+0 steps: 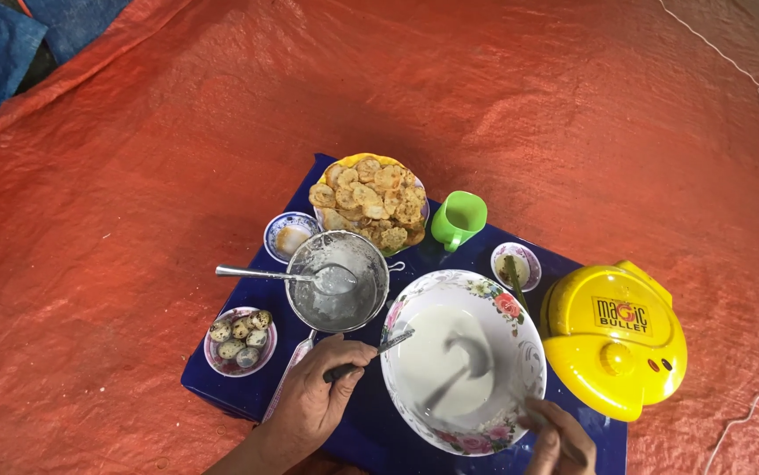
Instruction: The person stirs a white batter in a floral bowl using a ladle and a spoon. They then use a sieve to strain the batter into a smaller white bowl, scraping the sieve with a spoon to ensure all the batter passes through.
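Fingers [341,359] of the left hand [313,400]: curled shut around the dark handle of a knife [370,354], blade tip resting on the near-left rim of the big floral bowl [509,310]. Fingers [545,415] of the right hand [560,444]: closed on a thin handle at the bowl's near-right rim; what tool it belongs to cannot be made out. Floral bowl: one, holding pale white batter, lying between the two hands and touching both tools.

Metal bowl [337,280]: one, just behind the left hand, smeared with white residue, one metal spoon [287,276] lying across it, handle pointing left.

Small dish of speckled eggs [240,341]: one, left of the left hand; about eight eggs, count not certain.

Plate of fried golden rounds [370,202]: one, at the far edge, heaped; pieces too many to count.

Small patterned bowls: two, one [289,236] left of the plate, one [516,264] behind the floral bowl.

Green cup [459,220]: one, upright, right of the plate.

Yellow lidded appliance [615,341]: one, just beside the floral bowl on the right.

Blue board [221,374]: one, carrying everything, laid on an orange tarpaulin [133,220].
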